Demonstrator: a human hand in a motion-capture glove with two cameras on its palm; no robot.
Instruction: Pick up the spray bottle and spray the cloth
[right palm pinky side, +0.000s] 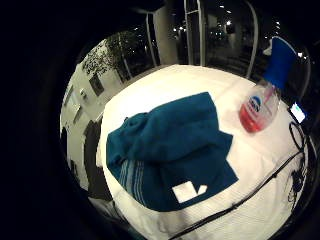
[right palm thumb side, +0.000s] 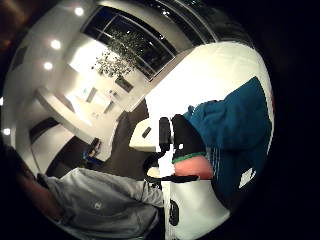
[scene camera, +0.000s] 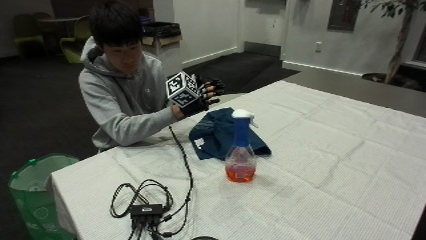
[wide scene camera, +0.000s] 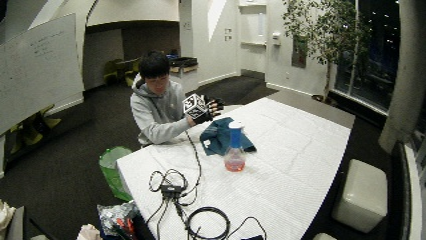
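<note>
Bottle (scene camera: 240, 150) stands upright at frame centre on the table (scene camera: 346, 150), just beside the cloth (scene camera: 216, 132). Right hand (scene camera: 200, 97) hovers upper left, fingers spread (nothing held), presumably pre-reach.

An office lounge after dark: a whiteboard (wide scene camera: 40, 65) on the wall, a potted tree (wide scene camera: 326, 30) by tall windows, a white-clothed table (wide scene camera: 293, 165).

Table (scene camera: 346, 150) covered with a white cloth. Lying directly on it: a crumpled blue towel (scene camera: 216, 132), and just beside that an upright spray bottle (scene camera: 240, 150) holding orange liquid. A black cable bundle (scene camera: 150, 202) lies near the table's corner.
</note>
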